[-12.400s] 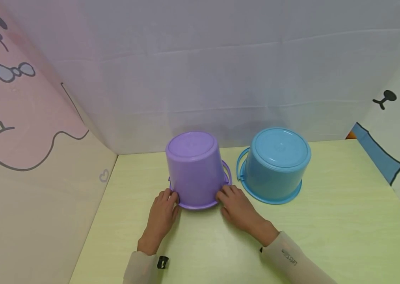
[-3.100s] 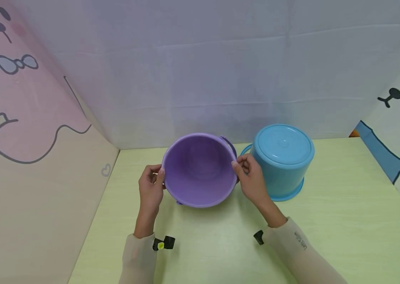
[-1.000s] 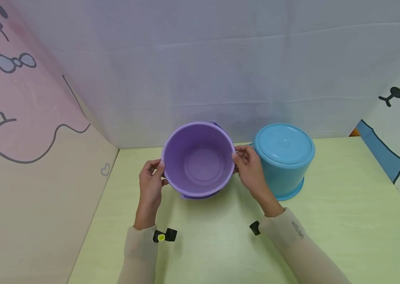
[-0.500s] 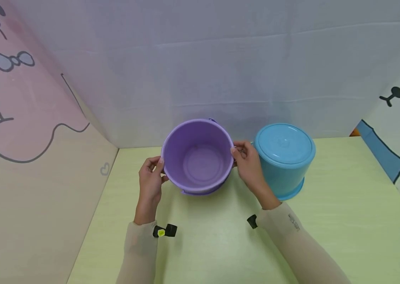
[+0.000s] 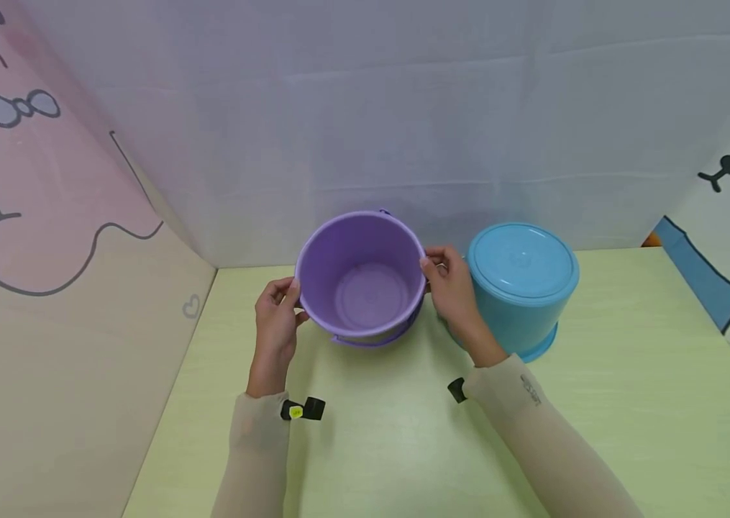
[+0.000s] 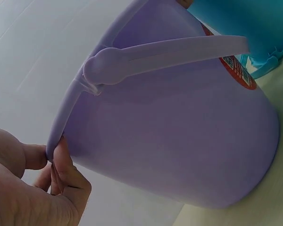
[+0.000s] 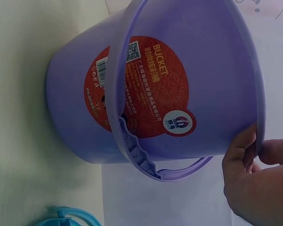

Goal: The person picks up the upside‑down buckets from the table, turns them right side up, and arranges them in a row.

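Note:
A purple bucket (image 5: 370,288) stands mouth up at mid-table in the head view, its inside bare down to the round bottom. My left hand (image 5: 276,316) pinches the left side of its rim between thumb and fingers, plain in the left wrist view (image 6: 37,183). On the opposite side, my right hand (image 5: 452,291) pinches the rim the same way. The bucket's handle (image 7: 141,155) hangs down along the outer wall, over a round red label (image 7: 146,89) in the right wrist view. Beside the right hand, a blue bucket (image 5: 523,266) rests upside down.
The pale yellow-green table (image 5: 365,446) carries both buckets. Behind them hangs a white cloth wall (image 5: 365,129). Printed panels with cartoon animals flank the table at left (image 5: 67,216) and right (image 5: 727,244). Black straps (image 5: 303,409) are on both wrists.
The purple bucket was upside down at first, later tipped with its mouth toward me, and now stands more upright, slightly farther back. Both hands moved up with its rim. The blue bucket stays put.

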Tool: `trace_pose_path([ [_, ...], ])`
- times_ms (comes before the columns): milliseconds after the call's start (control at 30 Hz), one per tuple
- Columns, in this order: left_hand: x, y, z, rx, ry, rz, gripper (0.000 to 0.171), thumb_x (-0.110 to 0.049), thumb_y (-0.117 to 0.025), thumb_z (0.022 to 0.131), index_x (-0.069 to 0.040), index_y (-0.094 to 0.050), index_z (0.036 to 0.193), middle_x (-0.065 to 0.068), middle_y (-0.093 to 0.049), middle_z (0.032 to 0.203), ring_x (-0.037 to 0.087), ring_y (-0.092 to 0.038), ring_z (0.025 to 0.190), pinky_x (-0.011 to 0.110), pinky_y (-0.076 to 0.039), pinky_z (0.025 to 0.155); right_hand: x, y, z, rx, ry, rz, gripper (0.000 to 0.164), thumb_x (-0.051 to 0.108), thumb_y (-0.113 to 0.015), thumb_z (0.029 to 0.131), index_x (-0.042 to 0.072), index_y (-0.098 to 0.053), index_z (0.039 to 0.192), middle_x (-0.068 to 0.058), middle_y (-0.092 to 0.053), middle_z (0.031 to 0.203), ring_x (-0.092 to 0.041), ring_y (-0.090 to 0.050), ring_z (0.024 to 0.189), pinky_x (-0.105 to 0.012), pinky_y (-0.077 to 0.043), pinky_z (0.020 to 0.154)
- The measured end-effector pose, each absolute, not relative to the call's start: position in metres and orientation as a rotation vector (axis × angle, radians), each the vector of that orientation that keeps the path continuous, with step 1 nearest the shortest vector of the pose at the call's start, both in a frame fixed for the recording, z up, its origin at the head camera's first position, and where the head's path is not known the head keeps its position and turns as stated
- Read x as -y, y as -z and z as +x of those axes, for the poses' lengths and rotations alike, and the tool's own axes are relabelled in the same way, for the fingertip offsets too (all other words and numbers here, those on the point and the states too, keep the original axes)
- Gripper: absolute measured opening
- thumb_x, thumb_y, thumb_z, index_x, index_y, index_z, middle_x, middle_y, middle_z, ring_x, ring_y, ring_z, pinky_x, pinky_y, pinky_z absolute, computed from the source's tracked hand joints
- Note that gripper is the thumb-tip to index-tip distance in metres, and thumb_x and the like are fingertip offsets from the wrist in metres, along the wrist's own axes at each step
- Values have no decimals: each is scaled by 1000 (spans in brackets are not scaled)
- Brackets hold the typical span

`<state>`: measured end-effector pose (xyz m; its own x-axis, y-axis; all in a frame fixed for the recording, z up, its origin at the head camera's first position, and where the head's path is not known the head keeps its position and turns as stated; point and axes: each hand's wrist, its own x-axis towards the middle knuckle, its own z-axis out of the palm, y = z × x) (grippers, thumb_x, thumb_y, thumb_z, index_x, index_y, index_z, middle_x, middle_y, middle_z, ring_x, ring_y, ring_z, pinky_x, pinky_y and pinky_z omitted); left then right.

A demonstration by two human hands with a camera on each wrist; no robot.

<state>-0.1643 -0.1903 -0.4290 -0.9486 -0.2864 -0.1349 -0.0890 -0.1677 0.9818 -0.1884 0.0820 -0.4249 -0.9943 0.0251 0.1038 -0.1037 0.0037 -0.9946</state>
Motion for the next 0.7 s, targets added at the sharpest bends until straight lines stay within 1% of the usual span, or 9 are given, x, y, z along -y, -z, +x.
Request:
trace_pose_path([
  [133,189,428,-168,1928,2272,457,21,-13,-56,110,3,-58,124,0,-57,97,7,-59,77,16,-51,60,-82,425,-193,2188,-2146,67,28,2,-50,110,-13,-52,133,-29,-55,116,-4,-62,75,-18,-58,68],
  [433,188,425,-176,1895,2308,491,22,-12,-58,110,3,-58,126,4,-61,100,11,-61,80,17,-52,60,-81,424,-201,2178,-2139,45,27,3,-50,110,-13,-53,132,-28,-56,115,-3,-61,76,-16,-57,67],
  [700,189,425,-182,1886,2326,510,22,-13,-58,110,2,-58,126,3,-61,99,12,-62,81,18,-54,61,-77,423,-206,2191,-2115,-14,26,3,-51,110,-13,-54,130,-26,-57,113,-2,-59,74,-15,-54,65],
])
